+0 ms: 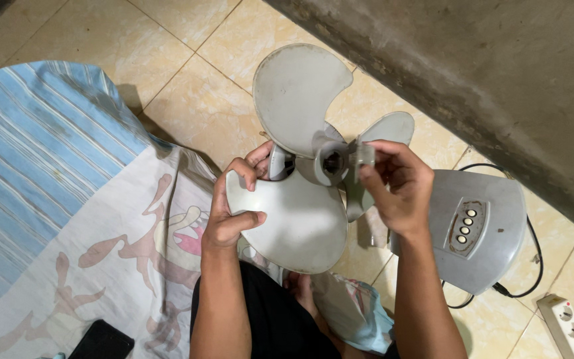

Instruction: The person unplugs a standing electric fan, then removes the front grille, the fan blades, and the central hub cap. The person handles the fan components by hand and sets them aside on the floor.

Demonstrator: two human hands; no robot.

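From above, the person sits on the tiled floor [187, 113] with a grey fan blade [300, 199] held up over the lap. The left hand [234, 199] is closed on the near blade's left edge, thumb across its face. The right hand [396, 189] pinches a small grey cap [363, 155] just beside the hub [332, 161]. The blade looks light, thin plastic, a bit bendy and dusty, so the hub seems the sturdier hold. To the right lies the fan base [483, 233] with its buttons; a patterned cloth [121, 246] lies left.
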